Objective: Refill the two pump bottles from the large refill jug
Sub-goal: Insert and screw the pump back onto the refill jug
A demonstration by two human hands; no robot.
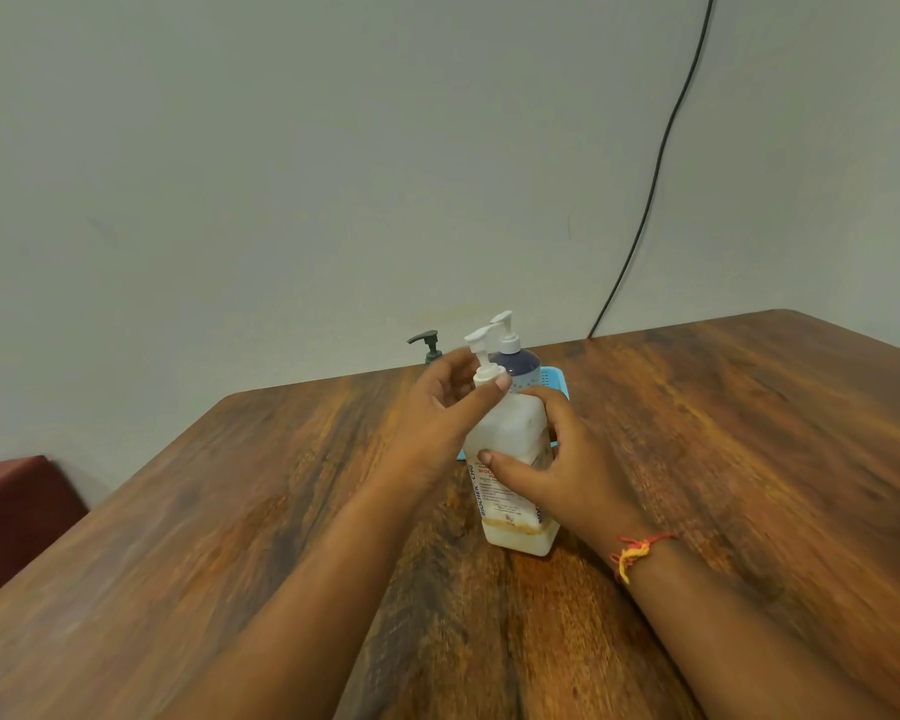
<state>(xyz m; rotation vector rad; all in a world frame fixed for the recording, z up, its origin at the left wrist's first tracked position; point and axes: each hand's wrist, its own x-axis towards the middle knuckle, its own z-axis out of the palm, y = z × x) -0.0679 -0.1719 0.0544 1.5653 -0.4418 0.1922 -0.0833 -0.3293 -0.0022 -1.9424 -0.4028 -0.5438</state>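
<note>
You are steadying a white pump bottle [515,459] that is standing upright on the wooden table [723,459], midway between its left and right edges. Your right hand [557,470] is wrapping the bottle's body, thumb across the front label. Your left hand [437,407] is pinching the white pump collar [487,379] at the neck. A dark blue pump bottle [518,366] is sitting just behind in a blue tray [554,379] toward the far edge.

Both forearms reach forward, converging. The left hand [440,402] is raised, thumb and fingers curled in a pinch — the right hand [557,459] lower, fingers spread in a sideways clasp.
</note>
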